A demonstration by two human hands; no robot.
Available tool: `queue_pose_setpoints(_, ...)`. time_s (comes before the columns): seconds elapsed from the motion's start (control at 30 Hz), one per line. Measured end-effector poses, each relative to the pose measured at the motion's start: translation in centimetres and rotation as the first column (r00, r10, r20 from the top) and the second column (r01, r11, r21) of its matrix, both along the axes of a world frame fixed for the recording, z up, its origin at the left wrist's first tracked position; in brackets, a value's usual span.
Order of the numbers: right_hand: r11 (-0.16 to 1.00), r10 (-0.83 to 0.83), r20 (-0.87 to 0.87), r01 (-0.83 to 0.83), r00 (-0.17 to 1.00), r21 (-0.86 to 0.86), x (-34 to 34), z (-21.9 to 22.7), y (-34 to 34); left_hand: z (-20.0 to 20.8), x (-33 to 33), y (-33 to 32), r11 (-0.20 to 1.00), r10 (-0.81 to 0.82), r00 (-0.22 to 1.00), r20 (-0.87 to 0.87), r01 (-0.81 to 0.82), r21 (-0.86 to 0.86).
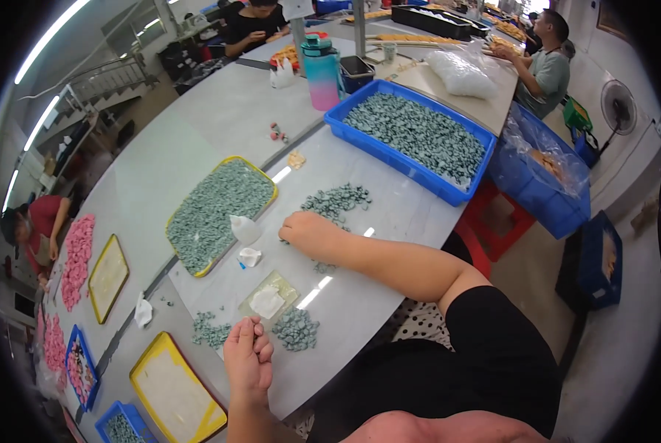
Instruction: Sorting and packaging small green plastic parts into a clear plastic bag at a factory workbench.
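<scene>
My left hand (248,360) is closed in a pinch just in front of a white pad (267,301) lying on a yellowish square sheet (287,286). Whatever sits between its fingertips is too small to make out. Farther off, my right hand (310,233) rests with curled fingers at the near edge of a loose pile of small grey-green pieces (338,201); its fingertips are partly hidden. Another heap of these pieces (296,329) lies right of my left hand, and a smaller scatter (209,329) to its left. A white squeeze bottle (245,229) stands between my right hand and a yellow-rimmed tray (223,214) full of such pieces.
A big blue bin (412,140) of grey-green pieces stands at the far right, beside a teal and pink drinking bottle (322,74). A yellow-rimmed tray (175,391) lies at the near left. Pink pieces (78,258) are heaped at far left. Other people work around the tables.
</scene>
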State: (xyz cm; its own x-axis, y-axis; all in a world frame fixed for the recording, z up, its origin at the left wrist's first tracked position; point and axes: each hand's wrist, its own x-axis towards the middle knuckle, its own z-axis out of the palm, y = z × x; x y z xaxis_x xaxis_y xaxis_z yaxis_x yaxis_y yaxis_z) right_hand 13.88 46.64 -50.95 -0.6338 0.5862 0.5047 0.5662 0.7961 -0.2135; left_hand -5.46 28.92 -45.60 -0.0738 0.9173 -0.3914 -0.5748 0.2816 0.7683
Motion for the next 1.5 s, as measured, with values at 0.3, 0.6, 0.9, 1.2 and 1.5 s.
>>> queue_pose_setpoints(0.3, 0.994, 0.052, -0.166, -0.066, 0.985, -0.085, -7.3, 6.0, -11.6, 4.1, -9.4, -7.8, 0.996, 0.084, 0.99, -0.109, -0.081, 0.038)
queue_pose_setpoints(0.6, 0.933, 0.307, -0.407, -0.356, 0.861, -0.049, -17.0, 6.7, -20.3, 0.3, -15.5, -13.1, 0.998, -0.026, 0.997, 0.069, 0.022, 0.064)
queue_pose_setpoints(0.9, 0.85, 0.469, -0.374, -0.524, 0.8, -0.054, -21.7, 3.1, -19.9, -2.9, -18.8, -12.2, 0.989, -0.111, 0.994, 0.016, 0.109, 0.1)
queue_pose_setpoints(1.2, 0.815, 0.535, -0.328, -0.578, 0.779, -0.045, -23.9, -0.1, -17.8, -6.0, -20.9, -10.0, 0.989, -0.096, 0.994, -0.06, 0.102, 0.106)
queue_pose_setpoints(1.5, 0.819, 0.572, -0.186, -0.568, 0.799, 0.076, -24.2, -2.7, -14.1, -8.9, -21.1, -6.7, 0.993, -0.063, 0.984, -0.166, 0.078, 0.083)
